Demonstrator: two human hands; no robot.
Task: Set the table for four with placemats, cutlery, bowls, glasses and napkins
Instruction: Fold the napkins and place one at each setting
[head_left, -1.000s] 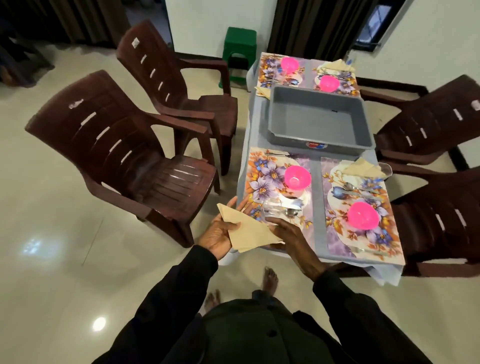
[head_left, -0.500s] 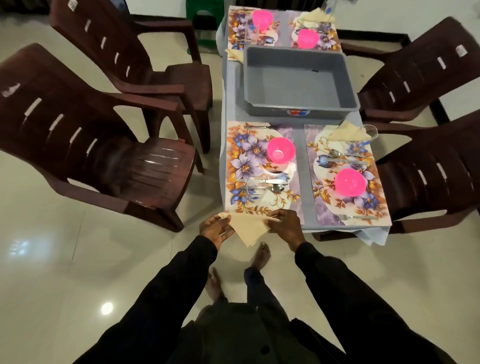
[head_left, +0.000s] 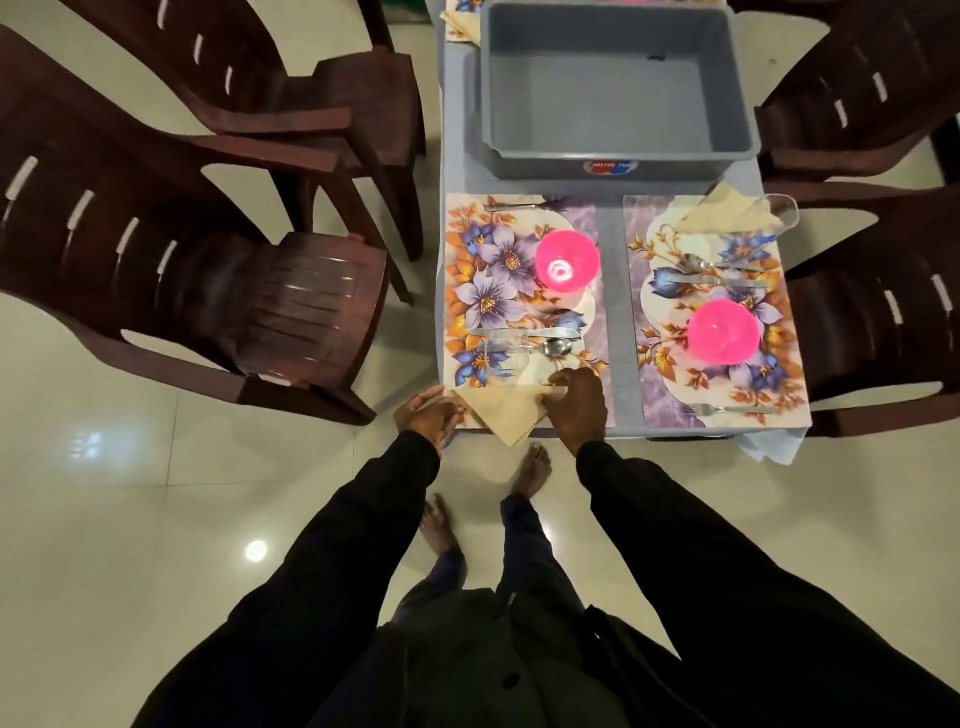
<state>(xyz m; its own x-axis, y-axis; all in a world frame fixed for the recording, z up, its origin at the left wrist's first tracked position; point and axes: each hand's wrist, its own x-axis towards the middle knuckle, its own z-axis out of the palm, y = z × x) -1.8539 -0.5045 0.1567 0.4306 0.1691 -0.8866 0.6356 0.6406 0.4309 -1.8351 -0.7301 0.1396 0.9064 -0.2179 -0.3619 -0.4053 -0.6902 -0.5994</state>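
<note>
Hands meet at lower centre of the frame. The left hand (head_left: 428, 418) grips the left corner of a beige napkin (head_left: 506, 413), and the right hand (head_left: 576, 402) pinches its right edge with curled fingers. The napkin lies across the near edge of the left placemat (head_left: 467, 291), with its point hanging past the table (head_left: 615, 312).

Two placemats show in full, side by side. The left one carries one pink bowl (head_left: 567, 261), one knife (head_left: 524, 332), one spoon (head_left: 556, 346), one fork (head_left: 519, 207) and one clear glass (head_left: 506, 353). The right placemat (head_left: 779, 384) carries the same five kinds, with a second napkin (head_left: 727, 210) at its upper corner.

One grey tub (head_left: 613, 167) sits at top centre. Four brown chairs (head_left: 291, 291) stand around the table, two at each side of the frame.
</note>
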